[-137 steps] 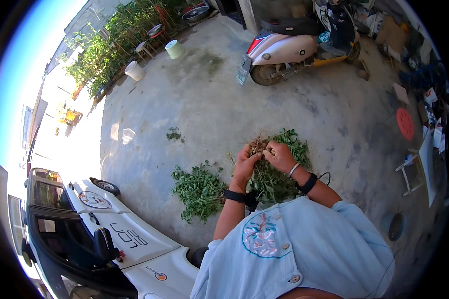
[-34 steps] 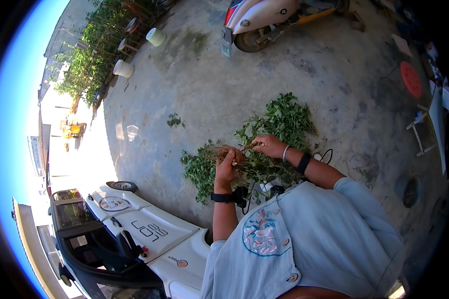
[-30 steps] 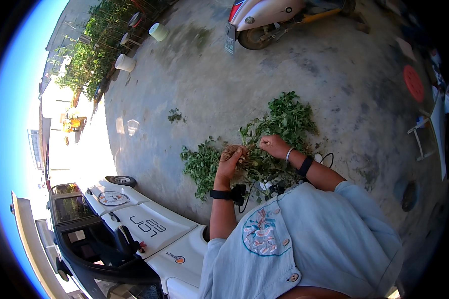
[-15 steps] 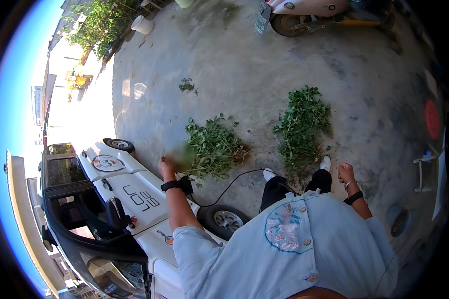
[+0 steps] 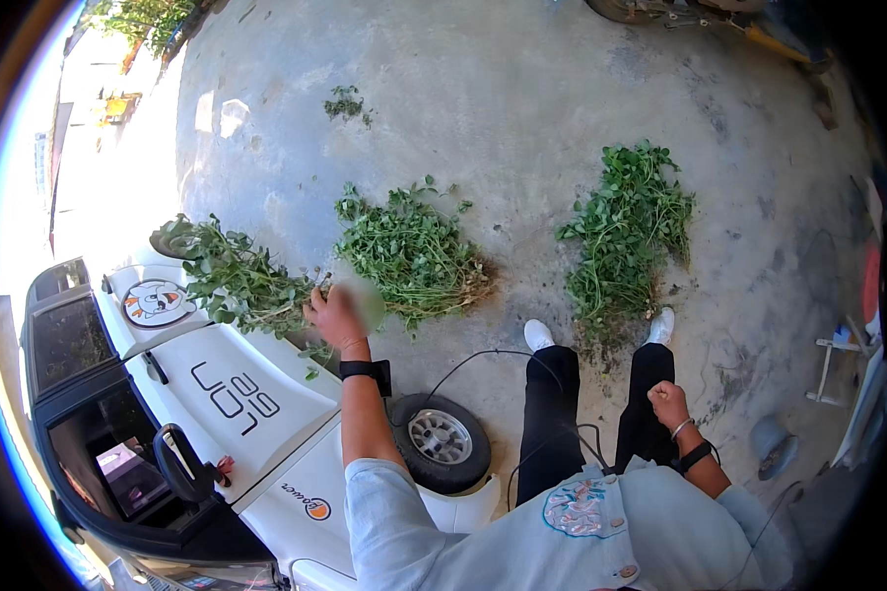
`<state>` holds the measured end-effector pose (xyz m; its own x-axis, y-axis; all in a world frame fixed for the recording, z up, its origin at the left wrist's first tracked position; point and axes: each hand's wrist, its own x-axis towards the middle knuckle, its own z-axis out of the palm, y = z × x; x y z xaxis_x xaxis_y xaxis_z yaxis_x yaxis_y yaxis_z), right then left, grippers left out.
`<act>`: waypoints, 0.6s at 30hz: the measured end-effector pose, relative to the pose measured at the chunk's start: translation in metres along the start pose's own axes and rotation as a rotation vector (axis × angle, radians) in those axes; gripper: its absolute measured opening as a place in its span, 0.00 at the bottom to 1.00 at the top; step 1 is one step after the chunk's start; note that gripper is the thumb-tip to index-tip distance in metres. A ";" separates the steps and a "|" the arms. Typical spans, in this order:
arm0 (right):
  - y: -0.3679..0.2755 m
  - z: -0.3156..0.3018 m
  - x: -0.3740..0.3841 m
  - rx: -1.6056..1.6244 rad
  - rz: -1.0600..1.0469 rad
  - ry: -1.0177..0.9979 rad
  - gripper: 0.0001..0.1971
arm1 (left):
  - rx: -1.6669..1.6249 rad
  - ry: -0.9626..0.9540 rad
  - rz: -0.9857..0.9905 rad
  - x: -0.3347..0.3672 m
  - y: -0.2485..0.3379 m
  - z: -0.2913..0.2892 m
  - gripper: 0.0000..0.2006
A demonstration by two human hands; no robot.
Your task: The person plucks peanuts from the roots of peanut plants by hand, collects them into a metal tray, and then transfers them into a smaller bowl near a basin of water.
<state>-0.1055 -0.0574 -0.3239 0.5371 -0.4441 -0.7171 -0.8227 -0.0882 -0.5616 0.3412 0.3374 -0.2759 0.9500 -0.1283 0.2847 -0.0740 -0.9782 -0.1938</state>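
Observation:
My left hand [image 5: 339, 323] is stretched out to the left, its fingers closed round the stem end of a bunch of leafy green plants [image 5: 235, 278]. The bunch spreads leftward from my hand, over the white car [image 5: 192, 369]. A larger heap of the same kind of plants [image 5: 404, 251] lies on the concrete just right of that hand, its pale roots toward the right; a blurred patch hides part of it by my fingers. My right hand [image 5: 668, 402] is curled into a fist above my right leg, with nothing visible in it.
Another heap of plants [image 5: 629, 231] lies before my white shoes [image 5: 661, 326], with a small sprig [image 5: 347, 104] farther off. A black cable [image 5: 463, 364] loops beside the car's wheel [image 5: 441, 436]. A motorbike [image 5: 749, 25] stands far right, and a white stand [image 5: 830, 369] nearer.
The bunch of plants in my left hand has come into view, swung out leftward over the car. My right hand stays a fist, a little lower in the picture. The view has tilted down.

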 end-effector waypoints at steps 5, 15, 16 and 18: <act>0.013 0.024 -0.001 -0.038 0.177 0.009 0.05 | -0.121 -0.583 0.127 -0.096 0.064 0.177 0.10; 0.076 0.037 -0.027 -0.030 0.495 -0.017 0.05 | 0.041 -0.724 0.212 -0.167 0.118 0.273 0.09; 0.073 0.037 -0.027 -0.009 0.487 -0.014 0.04 | 0.023 -0.716 0.182 -0.167 0.119 0.267 0.16; 0.070 0.037 -0.022 0.018 0.456 -0.029 0.04 | 0.039 -0.682 0.208 -0.169 0.123 0.247 0.23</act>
<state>-0.1677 -0.0211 -0.3626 0.1255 -0.4091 -0.9038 -0.9731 0.1265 -0.1924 0.2459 0.2787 -0.5796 0.8965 -0.1684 -0.4097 -0.2751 -0.9366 -0.2170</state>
